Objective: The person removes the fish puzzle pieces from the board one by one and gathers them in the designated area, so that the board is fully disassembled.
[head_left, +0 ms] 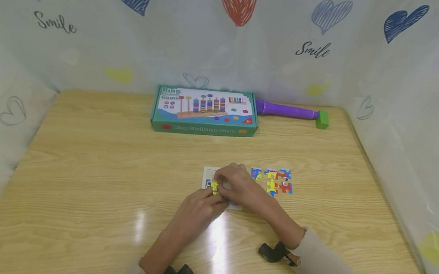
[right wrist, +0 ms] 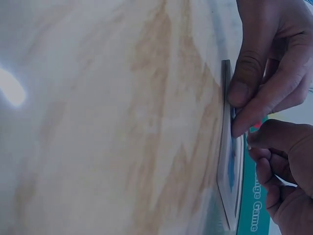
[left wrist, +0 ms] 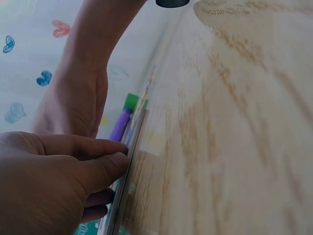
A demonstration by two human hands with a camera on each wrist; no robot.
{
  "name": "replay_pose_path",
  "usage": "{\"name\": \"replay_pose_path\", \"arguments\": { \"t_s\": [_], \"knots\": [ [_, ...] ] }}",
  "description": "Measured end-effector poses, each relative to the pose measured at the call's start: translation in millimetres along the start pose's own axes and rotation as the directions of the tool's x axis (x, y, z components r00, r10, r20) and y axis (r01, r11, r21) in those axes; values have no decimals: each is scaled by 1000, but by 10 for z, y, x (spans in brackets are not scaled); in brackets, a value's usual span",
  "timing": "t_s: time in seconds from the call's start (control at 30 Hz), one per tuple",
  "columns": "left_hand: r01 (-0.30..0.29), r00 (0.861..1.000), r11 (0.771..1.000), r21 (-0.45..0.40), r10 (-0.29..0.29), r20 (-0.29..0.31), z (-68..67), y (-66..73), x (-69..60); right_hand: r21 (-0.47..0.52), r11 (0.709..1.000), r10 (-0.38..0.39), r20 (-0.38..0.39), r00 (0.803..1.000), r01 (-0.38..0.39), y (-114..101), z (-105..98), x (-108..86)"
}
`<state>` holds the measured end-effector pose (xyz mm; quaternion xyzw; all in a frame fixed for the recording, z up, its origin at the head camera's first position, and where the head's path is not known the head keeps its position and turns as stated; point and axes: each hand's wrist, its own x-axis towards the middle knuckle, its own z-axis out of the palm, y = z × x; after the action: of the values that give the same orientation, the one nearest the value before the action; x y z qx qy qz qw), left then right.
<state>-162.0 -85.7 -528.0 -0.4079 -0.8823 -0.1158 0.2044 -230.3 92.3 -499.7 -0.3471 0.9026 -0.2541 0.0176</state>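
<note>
A shallow puzzle tray (head_left: 205, 172) with a pale rim lies on the table, partly covered by both hands. Blue and yellow puzzle pieces (head_left: 214, 187) show inside it. My left hand (head_left: 198, 209) rests thumb and index fingertips on the tray's near side, seen also in the left wrist view along the tray edge (left wrist: 122, 196). Over the tray, my right hand (head_left: 239, 187) pinches a small pale-edged item, apparently a puzzle piece (right wrist: 250, 146), mostly hidden by its fingers. Several loose pieces (head_left: 284, 187), blue, yellow and red, lie just right of the tray.
A green Ring Challenge Game box (head_left: 206, 111) stands at the back of the table. Beside it lies a purple stick (head_left: 288, 111) with a green block (head_left: 323, 119) at its end. A heart-printed sheet (head_left: 175, 32) hangs around the table.
</note>
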Motion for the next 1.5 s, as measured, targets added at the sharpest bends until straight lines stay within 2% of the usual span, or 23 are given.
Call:
{"name": "replay_pose_path", "arguments": {
  "t_s": [0.23,0.47,0.67,0.93,1.13,1.37,1.5],
  "knots": [
    [5,1000,1000,-30,-6,-20,-17,-1,12,36,999,32,-21,999,-31,5,-137,-17],
    [23,1000,999,-48,-23,0,-27,-2,23,24,998,57,-36,998,-56,56,-244,-102],
    [40,999,998,-57,-39,17,-16,-6,19,16,999,44,-73,996,-43,107,-298,-192],
    [52,999,996,-71,-51,12,3,-6,6,9,1000,15,-125,992,-14,179,-363,-327],
    [48,999,996,-79,-49,-1,8,-9,4,-23,1000,-10,-154,988,6,224,-400,-422],
    [34,998,994,-101,-39,-46,24,-21,-4,-54,998,-25,-180,983,15,291,-428,-519],
    [38,998,993,-115,-44,-48,20,-21,0,-62,998,-28,-189,982,17,315,-450,-568]
  ]
}}
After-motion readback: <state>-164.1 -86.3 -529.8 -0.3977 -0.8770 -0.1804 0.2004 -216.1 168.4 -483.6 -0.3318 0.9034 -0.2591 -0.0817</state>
